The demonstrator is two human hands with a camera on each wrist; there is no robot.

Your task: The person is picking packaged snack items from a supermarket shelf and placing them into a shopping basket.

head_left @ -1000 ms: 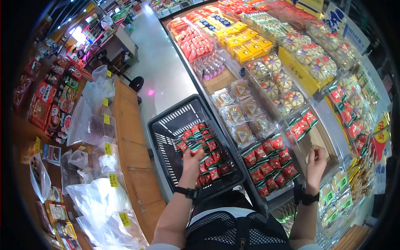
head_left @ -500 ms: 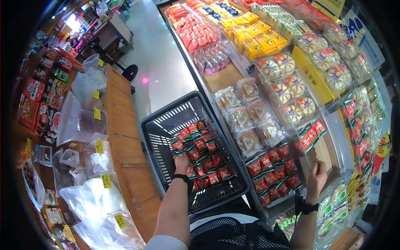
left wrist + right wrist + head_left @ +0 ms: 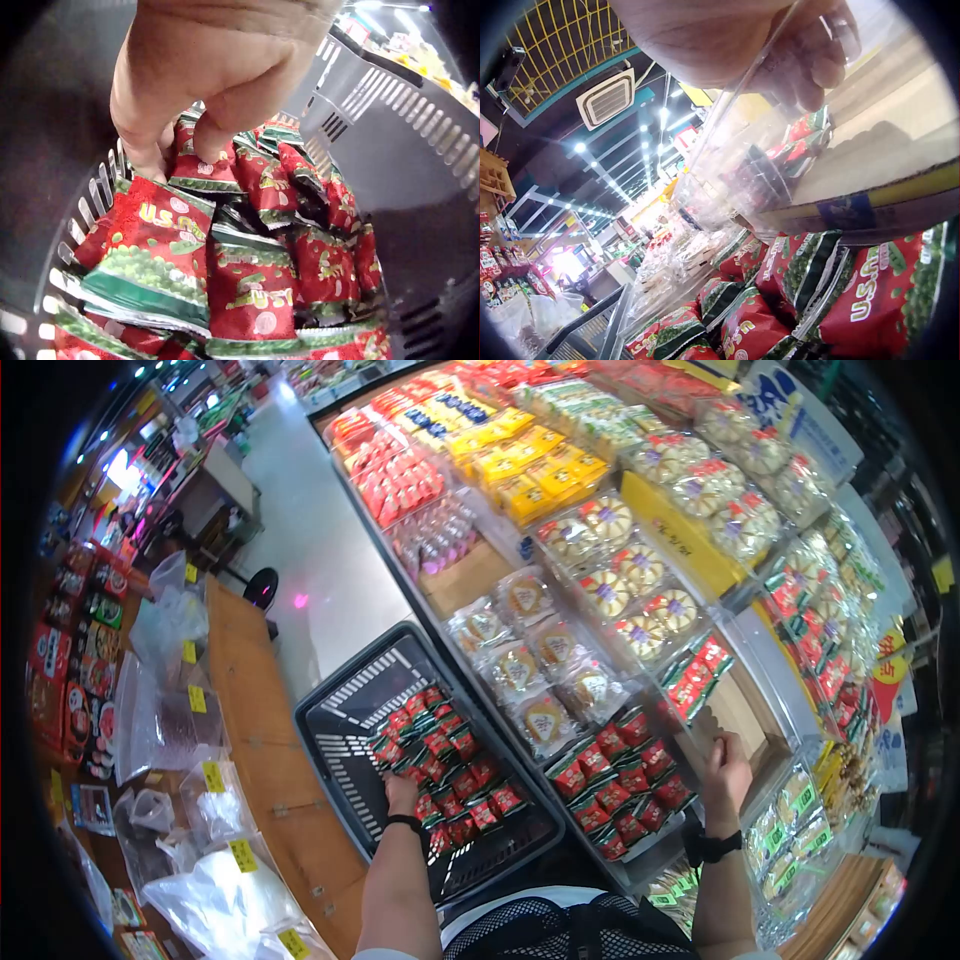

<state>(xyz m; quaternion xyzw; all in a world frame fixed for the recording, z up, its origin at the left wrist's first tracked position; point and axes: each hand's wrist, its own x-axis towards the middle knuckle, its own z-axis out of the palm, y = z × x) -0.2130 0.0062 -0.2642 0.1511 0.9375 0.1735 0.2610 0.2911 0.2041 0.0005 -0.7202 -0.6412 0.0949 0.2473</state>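
Note:
Inside the dark shopping basket [image 3: 310,735], my left hand [image 3: 401,796] pinches a red and green pea snack packet [image 3: 196,169] between thumb and fingers. Many matching packets [image 3: 255,292] lie piled around it, printed with green peas. My right hand [image 3: 727,775] is at the clear plastic divider [image 3: 731,97] of a display bin, fingers loosely curled with no packet showing in them. Just left of it, more pea packets [image 3: 610,785] fill one compartment. A few others [image 3: 697,678] sit in the bin beyond, over a bare wooden base [image 3: 745,710].
Bagged round pastries [image 3: 545,660] and yellow packets [image 3: 535,470] fill the compartments farther along the display. A wooden cabinet [image 3: 265,730] with clear bins and plastic bags [image 3: 210,900] lines the left. The aisle floor [image 3: 300,530] runs between them.
My left hand has gone from holding a packet above the pile to the basket's left side, low among the packets. The right hand stays by the bin. The head view has shifted.

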